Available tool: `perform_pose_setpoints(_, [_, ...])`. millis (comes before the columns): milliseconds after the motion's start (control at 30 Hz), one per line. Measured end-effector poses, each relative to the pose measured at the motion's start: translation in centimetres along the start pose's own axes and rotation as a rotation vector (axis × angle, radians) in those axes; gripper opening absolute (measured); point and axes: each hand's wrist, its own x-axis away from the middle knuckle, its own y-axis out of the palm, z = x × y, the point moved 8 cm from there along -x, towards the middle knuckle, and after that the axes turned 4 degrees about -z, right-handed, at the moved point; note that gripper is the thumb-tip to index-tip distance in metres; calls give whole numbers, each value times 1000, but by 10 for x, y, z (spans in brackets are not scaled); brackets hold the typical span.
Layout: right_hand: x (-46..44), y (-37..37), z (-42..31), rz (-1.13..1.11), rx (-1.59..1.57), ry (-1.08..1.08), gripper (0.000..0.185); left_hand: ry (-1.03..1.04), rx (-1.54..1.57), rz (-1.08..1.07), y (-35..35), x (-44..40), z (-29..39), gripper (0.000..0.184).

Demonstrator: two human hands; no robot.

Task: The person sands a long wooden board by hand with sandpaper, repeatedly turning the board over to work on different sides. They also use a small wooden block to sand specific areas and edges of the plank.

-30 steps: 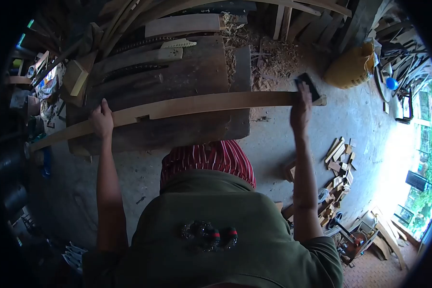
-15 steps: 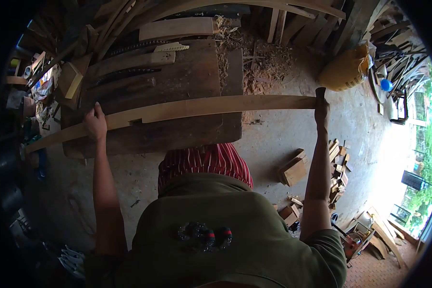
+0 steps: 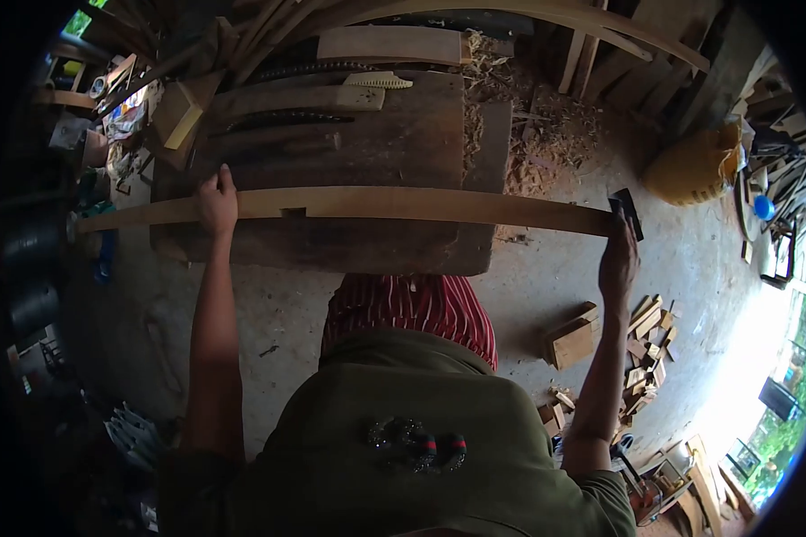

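Note:
A long, gently curved wooden board (image 3: 394,202) with a small notch in its lower edge spans the view from left to right, over a dark workbench (image 3: 385,246). My left hand (image 3: 218,204) is closed round its left part, one digit pointing up. My right hand (image 3: 620,264) grips the board's right end, beyond the bench edge. A dark flat piece (image 3: 627,213) shows at that end, against my right fingers; its kind and how it joins the board cannot be made out.
On the bench lie a pale comb-like toothed piece (image 3: 379,80) and a curved plank (image 3: 390,45). Wood shavings (image 3: 546,134) cover the floor behind. A yellow sack (image 3: 694,170) stands at the right, with wood offcuts (image 3: 649,349) nearer me.
The board's right end has come down toward me while its left part has tilted up, so it slopes the other way. Both hands keep their hold, and the view has shifted.

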Motion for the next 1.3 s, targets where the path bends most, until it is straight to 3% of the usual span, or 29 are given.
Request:
perform_pose_setpoints(33, [-3, -1, 21, 6, -112, 99, 37, -8, -14, 3, -1, 0, 1, 48])
perform_pose_setpoints(133, [-15, 5, 57, -19, -37, 118, 37, 8, -11, 18, -6, 3, 7, 46])
perform_pose_setpoints(267, [-8, 24, -73, -19, 75, -188, 44, 18, -40, 86, -12, 6, 16, 44])
perform_pose_setpoints(400, [9, 43, -232, -122, -163, -376, 47, 33, -71, 126, -18, 8, 21, 44])
perform_pose_setpoints(467, [13, 48, -269, -168, -211, -454, 48, 42, -59, 142, -17, 8, 23, 43])
perform_pose_setpoints(567, [-2, 44, -226, -133, -107, -404, 40, 9, -31, 158, -17, 11, 22, 42])
perform_pose_setpoints(667, [-21, 47, -170, -146, 38, -155, 30, 41, -80, 225, -26, 16, 28, 40])
perform_pose_setpoints(767, [0, 70, -255, -124, 34, -350, 37, 184, -20, 304, -37, 19, 44, 40])
perform_pose_setpoints(800, [5, 78, -295, -250, -66, -286, 40, 202, 10, 305, -38, 18, 46, 40])
perform_pose_setpoints(867, [19, 82, -380, -134, -175, -509, 40, 202, 22, 266, -35, 18, 43, 39])
perform_pose_setpoints(933, [27, 72, -419, -69, -272, -598, 40, 235, 45, 235, -32, 18, 45, 38])
perform_pose_setpoints(1067, [29, 69, -316, -159, -197, -316, 41, 216, 15, 250, -33, 19, 45, 39])
perform_pose_setpoints(1133, [30, 49, -227, -15, -51, -247, 32, 188, 62, 265, -34, 19, 42, 38])
perform_pose_setpoints(1200, [29, 49, -161, -406, -2, 300, 33, 189, 42, 261, -34, 18, 39, 38])
perform_pose_setpoints(1233, [27, 30, -200, -111, -151, -26, 26, 203, 34, 254, -33, 18, 42, 39])
perform_pose_setpoints(1300, [28, 52, -268, -187, -142, -190, 25, 193, 50, 207, -30, 16, 42, 39])
